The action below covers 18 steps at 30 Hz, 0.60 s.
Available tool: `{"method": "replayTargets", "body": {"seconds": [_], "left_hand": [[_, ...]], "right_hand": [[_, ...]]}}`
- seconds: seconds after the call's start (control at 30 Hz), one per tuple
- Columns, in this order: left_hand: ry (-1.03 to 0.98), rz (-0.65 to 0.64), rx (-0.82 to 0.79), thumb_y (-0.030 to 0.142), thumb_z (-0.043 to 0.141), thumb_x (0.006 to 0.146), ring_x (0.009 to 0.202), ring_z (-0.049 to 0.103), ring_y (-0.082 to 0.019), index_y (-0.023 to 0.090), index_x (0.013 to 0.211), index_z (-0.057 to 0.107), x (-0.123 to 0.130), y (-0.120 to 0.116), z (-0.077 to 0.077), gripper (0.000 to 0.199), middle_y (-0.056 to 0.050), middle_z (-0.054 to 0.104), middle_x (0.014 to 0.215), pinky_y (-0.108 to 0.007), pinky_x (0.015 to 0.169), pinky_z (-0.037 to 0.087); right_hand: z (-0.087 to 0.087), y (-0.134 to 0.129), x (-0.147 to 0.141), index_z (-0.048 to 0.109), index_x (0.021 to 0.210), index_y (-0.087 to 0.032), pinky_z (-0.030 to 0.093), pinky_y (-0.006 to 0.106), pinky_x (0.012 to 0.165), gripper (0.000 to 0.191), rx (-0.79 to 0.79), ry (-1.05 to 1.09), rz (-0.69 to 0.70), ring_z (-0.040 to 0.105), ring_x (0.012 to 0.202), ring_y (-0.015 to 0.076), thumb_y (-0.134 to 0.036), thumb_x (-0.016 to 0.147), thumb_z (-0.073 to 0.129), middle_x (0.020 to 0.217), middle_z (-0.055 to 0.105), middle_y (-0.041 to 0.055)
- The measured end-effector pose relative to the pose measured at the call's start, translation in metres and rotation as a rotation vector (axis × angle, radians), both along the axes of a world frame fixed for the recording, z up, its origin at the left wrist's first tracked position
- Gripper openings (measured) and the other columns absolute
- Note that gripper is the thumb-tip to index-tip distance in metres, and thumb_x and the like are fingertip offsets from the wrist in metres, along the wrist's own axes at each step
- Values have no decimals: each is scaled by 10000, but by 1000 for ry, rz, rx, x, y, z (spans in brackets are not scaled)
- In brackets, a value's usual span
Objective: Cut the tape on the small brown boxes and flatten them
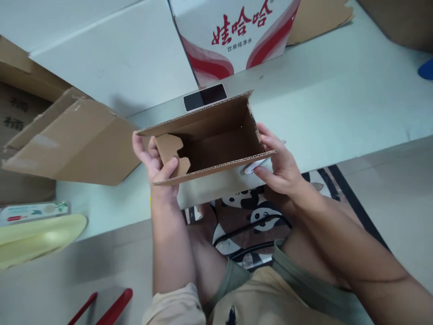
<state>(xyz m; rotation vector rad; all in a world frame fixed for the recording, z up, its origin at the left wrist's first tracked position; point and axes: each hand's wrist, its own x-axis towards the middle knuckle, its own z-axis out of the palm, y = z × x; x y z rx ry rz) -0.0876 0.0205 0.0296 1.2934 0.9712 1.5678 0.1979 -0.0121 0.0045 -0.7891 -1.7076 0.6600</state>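
An open cardboard box [216, 149] is held up in front of me, tilted so that its bare brown inside shows. My left hand [158, 167] grips its left end, with the thumb pressed on a notched end flap [171, 153] and fingers behind it. At the right end, my right hand [279, 162] has its fingers along the outer wall. The same hand also keeps a slim white object [254, 166] under its thumb, mostly hidden, so its kind is unclear.
Behind the box lies a small white-framed device with a dark screen [205, 97] on the pale table [324, 108]. A red-and-white carton [237, 40] stands at the back. Another cardboard box [77, 140] is at left, near a yellow tray-like item [43, 237]. Panda-patterned fabric [237, 225] lies below.
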Motion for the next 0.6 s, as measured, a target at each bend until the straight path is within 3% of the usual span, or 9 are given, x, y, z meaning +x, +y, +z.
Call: {"method": "replayTargets", "body": {"seconds": [0.17, 0.27, 0.37, 0.47, 0.53, 0.6], "left_hand": [[65, 52, 41, 283, 840, 661, 1245, 558, -214, 476, 1275, 546, -9, 1, -5, 708, 42, 593, 1295, -392, 1092, 450], [22, 101, 85, 289, 862, 578, 1198, 571, -217, 363, 1058, 605, -6, 2, -6, 549, 33, 627, 1215, -402, 1084, 433], [-20, 153, 72, 495, 774, 644, 1211, 563, -252, 289, 882, 563, 3, -3, -1, 379, -2, 634, 1225, -438, 1078, 428], [-18, 171, 26, 676, 593, 772, 1187, 574, -272, 264, 808, 486, 7, -7, 5, 427, -37, 623, 1220, -462, 1067, 432], [2, 169, 8, 618, 693, 731, 1167, 579, -263, 257, 807, 461, 4, -6, 5, 436, -33, 613, 1198, -445, 1068, 429], [34, 142, -12, 490, 811, 631, 1186, 569, -259, 254, 826, 478, -1, -4, 2, 452, -22, 599, 1212, -430, 1083, 415]], "right_hand": [[6, 1, -7, 741, 1072, -322, 382, 577, 1231, 232, -31, 48, -53, 517, 1417, 297, -460, 926, 626, 1428, 622, 23], [5, 5, -10, 754, 910, -289, 440, 561, 1184, 251, -18, 102, -104, 564, 1353, 295, -481, 944, 595, 1249, 701, 41], [2, 7, -17, 709, 1085, -311, 462, 533, 1159, 240, -28, 145, -152, 610, 1277, 266, -468, 961, 577, 1199, 702, 41], [-1, 8, -24, 508, 1380, -371, 523, 487, 1083, 446, -76, 179, -222, 628, 1218, 238, -489, 956, 580, 1287, 649, 42], [-3, 11, -25, 408, 1455, -386, 538, 485, 1063, 557, -103, 157, -293, 603, 1255, 247, -543, 945, 567, 1426, 555, 59], [-3, 15, -25, 435, 1442, -381, 492, 525, 1124, 534, -99, 98, -327, 544, 1345, 273, -576, 953, 524, 1521, 468, 58]]}}
